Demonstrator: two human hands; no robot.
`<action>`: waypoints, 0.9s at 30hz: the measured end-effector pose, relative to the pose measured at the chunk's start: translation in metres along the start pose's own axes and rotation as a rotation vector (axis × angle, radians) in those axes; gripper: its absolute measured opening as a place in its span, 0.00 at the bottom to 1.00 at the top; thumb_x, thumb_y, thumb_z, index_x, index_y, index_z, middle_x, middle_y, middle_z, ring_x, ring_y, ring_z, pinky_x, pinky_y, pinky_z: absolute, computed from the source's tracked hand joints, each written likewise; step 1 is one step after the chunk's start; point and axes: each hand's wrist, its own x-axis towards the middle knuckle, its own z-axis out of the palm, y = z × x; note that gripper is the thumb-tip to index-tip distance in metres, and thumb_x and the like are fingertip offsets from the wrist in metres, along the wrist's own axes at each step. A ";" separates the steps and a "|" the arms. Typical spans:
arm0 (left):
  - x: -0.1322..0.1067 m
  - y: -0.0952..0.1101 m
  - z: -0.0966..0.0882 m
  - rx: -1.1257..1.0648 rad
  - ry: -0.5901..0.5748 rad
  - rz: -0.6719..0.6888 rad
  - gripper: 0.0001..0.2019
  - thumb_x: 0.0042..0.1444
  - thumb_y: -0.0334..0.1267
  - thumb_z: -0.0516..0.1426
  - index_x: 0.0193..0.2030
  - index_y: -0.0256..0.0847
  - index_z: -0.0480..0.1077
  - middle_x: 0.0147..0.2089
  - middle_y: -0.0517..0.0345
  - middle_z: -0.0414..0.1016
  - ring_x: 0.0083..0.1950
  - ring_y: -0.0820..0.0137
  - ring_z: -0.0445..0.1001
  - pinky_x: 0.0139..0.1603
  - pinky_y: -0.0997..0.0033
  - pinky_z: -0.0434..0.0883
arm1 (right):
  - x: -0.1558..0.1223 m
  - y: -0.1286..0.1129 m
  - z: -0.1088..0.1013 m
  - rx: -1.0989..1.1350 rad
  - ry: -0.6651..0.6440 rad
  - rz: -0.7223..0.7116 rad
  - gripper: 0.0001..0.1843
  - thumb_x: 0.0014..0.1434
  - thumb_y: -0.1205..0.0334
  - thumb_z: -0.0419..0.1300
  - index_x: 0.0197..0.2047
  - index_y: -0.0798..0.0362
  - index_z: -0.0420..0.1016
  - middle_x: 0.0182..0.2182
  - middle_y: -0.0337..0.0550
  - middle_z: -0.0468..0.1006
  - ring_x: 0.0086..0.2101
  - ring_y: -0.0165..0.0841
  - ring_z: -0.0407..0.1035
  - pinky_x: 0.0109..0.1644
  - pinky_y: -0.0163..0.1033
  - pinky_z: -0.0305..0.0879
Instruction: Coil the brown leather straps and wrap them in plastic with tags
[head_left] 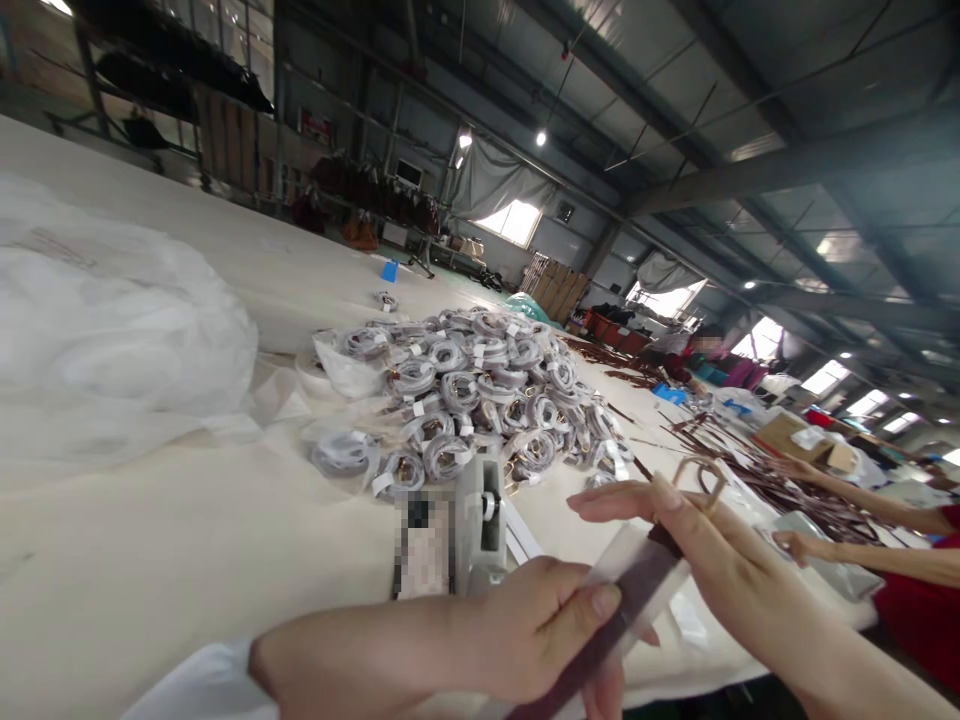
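Observation:
A dark brown belt [634,595] runs slantwise across the lower right, partly sheathed in a translucent white wrap. My left hand [551,630] is closed around its wrapped length, thumb pressed on top. At the upper end, my right hand [727,560] holds the belt by the metal buckle [701,485]; its thumb lies near the buckle and other fingers reach left over the wrap. Just beyond my left hand stands a grey tape dispenser [480,520]. Past it is a heap of coiled, wrapped belts [487,385], some with gold buckles showing.
A large white plastic bundle [112,310] lies on the pale table [150,540] at left. Beside the dispenser is a pixelated object [426,550]. At right, a co-worker's hands [802,548] reach over the table near many loose brown straps [795,490]. A cardboard box [787,435] stands farther back.

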 end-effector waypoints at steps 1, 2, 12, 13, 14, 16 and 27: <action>0.001 0.000 -0.001 -0.002 -0.003 0.005 0.36 0.61 0.68 0.41 0.50 0.36 0.72 0.24 0.59 0.69 0.23 0.74 0.69 0.25 0.77 0.69 | 0.000 0.000 0.003 0.012 -0.015 0.022 0.30 0.60 0.35 0.54 0.42 0.50 0.84 0.25 0.45 0.82 0.32 0.45 0.78 0.41 0.48 0.76; 0.002 -0.001 -0.002 -0.003 -0.005 0.011 0.37 0.61 0.68 0.41 0.50 0.35 0.72 0.24 0.59 0.69 0.23 0.74 0.69 0.25 0.77 0.68 | 0.000 0.001 0.005 0.028 -0.030 0.053 0.30 0.61 0.35 0.53 0.43 0.52 0.83 0.22 0.44 0.81 0.28 0.42 0.77 0.38 0.46 0.76; 0.012 -0.022 0.006 0.018 -0.063 -0.026 0.34 0.61 0.68 0.38 0.31 0.37 0.67 0.24 0.58 0.67 0.23 0.74 0.68 0.24 0.76 0.68 | -0.040 0.060 0.040 0.446 -0.233 0.236 0.40 0.60 0.39 0.58 0.67 0.56 0.59 0.17 0.39 0.78 0.20 0.39 0.75 0.26 0.40 0.70; 0.013 -0.027 0.007 0.018 -0.089 -0.046 0.33 0.63 0.66 0.38 0.30 0.38 0.66 0.24 0.57 0.67 0.23 0.74 0.68 0.24 0.76 0.68 | -0.046 0.069 0.044 0.431 -0.214 0.275 0.38 0.62 0.40 0.55 0.66 0.57 0.59 0.16 0.38 0.77 0.19 0.38 0.74 0.26 0.41 0.71; 0.016 -0.032 0.007 0.035 -0.110 -0.062 0.31 0.64 0.64 0.39 0.31 0.38 0.66 0.25 0.57 0.68 0.25 0.73 0.70 0.26 0.75 0.70 | -0.051 0.079 0.046 0.377 -0.164 0.284 0.35 0.64 0.40 0.52 0.64 0.57 0.63 0.17 0.38 0.76 0.19 0.37 0.74 0.27 0.42 0.72; 0.021 -0.045 0.005 0.141 -0.106 -0.085 0.22 0.65 0.55 0.46 0.35 0.38 0.69 0.32 0.54 0.72 0.34 0.69 0.74 0.38 0.70 0.73 | -0.060 0.101 0.041 0.154 -0.006 0.203 0.28 0.67 0.43 0.50 0.56 0.55 0.73 0.24 0.44 0.79 0.25 0.38 0.76 0.36 0.45 0.76; 0.026 -0.121 0.028 -0.293 -0.371 -0.516 0.24 0.63 0.59 0.51 0.33 0.39 0.70 0.26 0.60 0.70 0.32 0.68 0.73 0.45 0.62 0.70 | -0.115 0.171 0.036 -0.973 -0.125 -0.273 0.24 0.52 0.81 0.50 0.47 0.53 0.74 0.34 0.48 0.82 0.39 0.43 0.78 0.57 0.56 0.69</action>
